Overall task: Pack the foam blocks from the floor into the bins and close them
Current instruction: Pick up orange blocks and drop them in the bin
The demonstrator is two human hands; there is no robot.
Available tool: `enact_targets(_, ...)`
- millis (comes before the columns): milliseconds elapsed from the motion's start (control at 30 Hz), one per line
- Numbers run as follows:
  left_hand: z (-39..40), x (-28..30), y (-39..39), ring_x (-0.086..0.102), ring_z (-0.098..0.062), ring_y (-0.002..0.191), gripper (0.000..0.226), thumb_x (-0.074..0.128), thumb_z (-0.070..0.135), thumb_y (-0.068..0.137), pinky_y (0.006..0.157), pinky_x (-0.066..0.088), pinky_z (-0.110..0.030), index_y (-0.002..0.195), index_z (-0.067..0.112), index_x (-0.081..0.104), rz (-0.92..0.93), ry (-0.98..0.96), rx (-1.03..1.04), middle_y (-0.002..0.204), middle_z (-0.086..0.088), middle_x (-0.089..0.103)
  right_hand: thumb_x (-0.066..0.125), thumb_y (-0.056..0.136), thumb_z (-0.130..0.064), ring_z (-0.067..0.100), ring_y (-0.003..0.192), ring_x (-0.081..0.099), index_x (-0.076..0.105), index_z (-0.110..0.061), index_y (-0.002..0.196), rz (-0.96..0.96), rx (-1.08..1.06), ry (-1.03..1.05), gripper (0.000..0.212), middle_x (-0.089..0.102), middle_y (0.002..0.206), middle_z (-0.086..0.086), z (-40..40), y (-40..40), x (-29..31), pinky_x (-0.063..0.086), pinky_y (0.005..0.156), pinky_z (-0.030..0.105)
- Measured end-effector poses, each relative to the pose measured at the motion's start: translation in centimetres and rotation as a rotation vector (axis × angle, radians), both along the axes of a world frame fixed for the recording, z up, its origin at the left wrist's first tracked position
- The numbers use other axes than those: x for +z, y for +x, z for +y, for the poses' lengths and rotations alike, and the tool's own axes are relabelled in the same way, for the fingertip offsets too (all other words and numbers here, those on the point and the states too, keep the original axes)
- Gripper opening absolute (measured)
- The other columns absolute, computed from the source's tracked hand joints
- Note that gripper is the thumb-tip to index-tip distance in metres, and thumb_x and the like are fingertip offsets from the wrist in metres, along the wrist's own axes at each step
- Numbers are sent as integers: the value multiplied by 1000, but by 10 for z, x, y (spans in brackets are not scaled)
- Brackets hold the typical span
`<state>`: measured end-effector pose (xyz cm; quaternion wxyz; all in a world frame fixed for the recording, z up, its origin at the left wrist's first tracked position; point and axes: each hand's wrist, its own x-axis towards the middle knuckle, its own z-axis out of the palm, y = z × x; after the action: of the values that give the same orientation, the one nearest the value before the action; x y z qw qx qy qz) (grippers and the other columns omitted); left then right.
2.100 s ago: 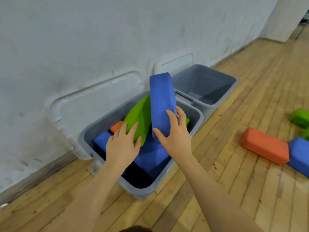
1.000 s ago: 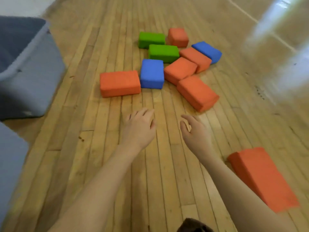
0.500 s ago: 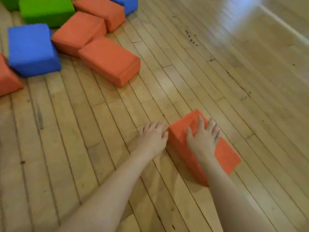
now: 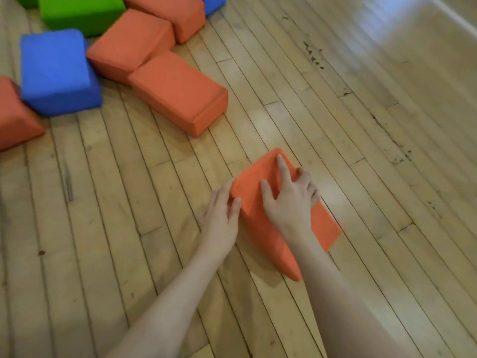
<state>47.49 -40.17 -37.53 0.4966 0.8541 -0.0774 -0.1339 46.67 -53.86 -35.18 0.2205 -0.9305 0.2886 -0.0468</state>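
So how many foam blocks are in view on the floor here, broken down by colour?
Orange: 5, counting the orange block under the hands, the nearest loose one, two behind it, and one cut off at the left edge.
Blue: 2.
Green: 2.
Total: 9.

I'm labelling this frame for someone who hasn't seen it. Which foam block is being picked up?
On the wooden floor, a cluster of blocks fills the upper left. The orange block being picked up lies apart, lower centre. Only it has hands on it: left hand, right hand.
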Motion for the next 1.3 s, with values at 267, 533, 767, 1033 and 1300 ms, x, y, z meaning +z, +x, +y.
enact_targets(267, 81, 94, 85, 38, -10, 126, 39, 44, 29, 96, 107, 35, -41, 134, 25, 38, -354, -86, 154, 133, 5, 34, 51, 85, -54, 32, 121, 39, 18, -39, 147, -321, 269, 343, 73, 35, 128, 15, 70, 75, 65, 36, 103, 44)
enact_targets(533, 151, 194, 140, 45, -18, 115, 64, 52, 53, 82, 103, 39, -40, 132, 14, 41, -424, -77, 493, 123, -3, 33, 56, 86, -52, 26, 123, 40, 25, -40, 144, -424, 397, 527, 66, 35, 129, 7, 145, 153, 147, 35, 100, 33)
enact_targets(767, 201, 238, 179, 20, -5, 133, 90, 63, 32, 85, 100, 17, -12, 139, 51, -8, -313, 117, 227, 146, -6, 11, 53, 92, -43, 16, 119, 42, 26, -36, 146, -484, 393, 638, 61, 39, 130, 7, 186, 204, 178, 27, 87, 16)
enact_targets(1033, 188, 155, 237, 44, -13, 118, 65, 68, 37, 78, 90, 40, -31, 135, 36, 37, -289, 243, 484, 140, 4, 33, 44, 96, -38, 23, 126, 42, 38, -24, 142, -191, 417, 296, 48, 39, 140, 2, 145, 270, 77, 37, 102, 45)
enact_targets(1300, 163, 59, 251, 45, -27, 118, 63, 60, 48, 82, 95, 42, -46, 139, 35, 38, -171, 475, 493, 137, -4, 31, 49, 82, -65, 38, 143, -7, 8, -29, 150, 199, 307, -50, 87, -9, 157, 15, 87, 313, -21, -3, 114, 53)
